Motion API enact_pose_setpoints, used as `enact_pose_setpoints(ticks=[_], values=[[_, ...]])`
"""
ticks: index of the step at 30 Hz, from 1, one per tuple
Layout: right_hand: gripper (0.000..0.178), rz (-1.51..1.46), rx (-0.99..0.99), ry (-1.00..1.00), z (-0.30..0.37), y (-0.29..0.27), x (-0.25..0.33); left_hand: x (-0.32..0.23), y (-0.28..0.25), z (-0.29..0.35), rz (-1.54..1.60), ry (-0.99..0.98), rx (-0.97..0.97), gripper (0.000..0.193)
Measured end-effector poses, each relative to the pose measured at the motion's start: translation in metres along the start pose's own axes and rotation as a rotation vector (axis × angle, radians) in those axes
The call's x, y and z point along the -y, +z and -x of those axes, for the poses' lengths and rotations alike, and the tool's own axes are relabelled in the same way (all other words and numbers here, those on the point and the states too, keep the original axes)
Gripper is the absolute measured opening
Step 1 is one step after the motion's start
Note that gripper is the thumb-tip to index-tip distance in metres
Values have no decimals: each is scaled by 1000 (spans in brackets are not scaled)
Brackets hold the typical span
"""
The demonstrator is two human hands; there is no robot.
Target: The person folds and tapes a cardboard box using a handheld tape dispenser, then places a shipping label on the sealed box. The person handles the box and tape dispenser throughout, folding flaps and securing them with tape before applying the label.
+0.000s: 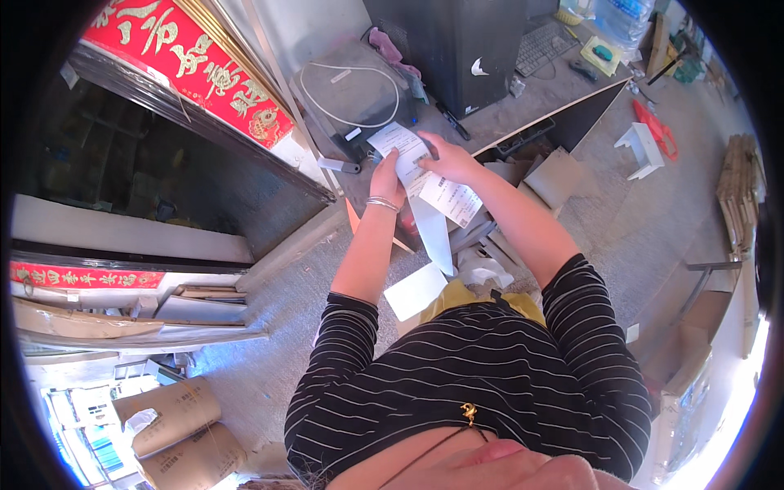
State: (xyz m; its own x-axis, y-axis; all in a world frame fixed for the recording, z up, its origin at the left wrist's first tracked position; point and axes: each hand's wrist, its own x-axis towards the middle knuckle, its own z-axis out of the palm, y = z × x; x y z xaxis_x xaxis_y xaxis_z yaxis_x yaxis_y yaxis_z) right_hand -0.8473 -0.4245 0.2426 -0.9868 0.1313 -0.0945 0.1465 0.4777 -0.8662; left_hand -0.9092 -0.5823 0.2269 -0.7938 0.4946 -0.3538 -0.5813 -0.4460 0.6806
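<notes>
A strip of white printed labels (451, 200) is between my two hands, just in front of a dusty dark boxy machine (347, 94) with a white cable across its top. Closed on the left edge of the strip is my left hand (387, 180), thumb on top. My right hand (451, 159) pinches the strip from the right side, with its fingers near the upper edge. Below my hands a blank white paper tail (433, 233) hangs down. Lower still, near my lap, lies a white sheet (416, 291).
Behind the machine stands a black computer tower (457, 49), with a keyboard (545, 47) to its right. A black marker (452, 121) lies on the desk. Cardboard pieces (558, 178) sit under the desk edge. A white stool (640, 150) is on the floor at right, and cardboard rolls (175, 416) at lower left.
</notes>
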Motion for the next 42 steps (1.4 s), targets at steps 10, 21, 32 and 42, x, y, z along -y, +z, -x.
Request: enact_pose_setpoints(ticks=[10,21,32,42], values=[[37,106,-87,-202,-38,-10,19,-24,3,-24,-59,40,-123,33],[12,-159,-147,-231,-17,-1,0,-20,-19,-50,-83,-27,-114,36],[23,-707,-362,203,406,-244,-201,111,123,11,-1050,930,-456,36],[33,-537,-968,513,704,-358,-223,569,479,186,-1017,423,1624,24]])
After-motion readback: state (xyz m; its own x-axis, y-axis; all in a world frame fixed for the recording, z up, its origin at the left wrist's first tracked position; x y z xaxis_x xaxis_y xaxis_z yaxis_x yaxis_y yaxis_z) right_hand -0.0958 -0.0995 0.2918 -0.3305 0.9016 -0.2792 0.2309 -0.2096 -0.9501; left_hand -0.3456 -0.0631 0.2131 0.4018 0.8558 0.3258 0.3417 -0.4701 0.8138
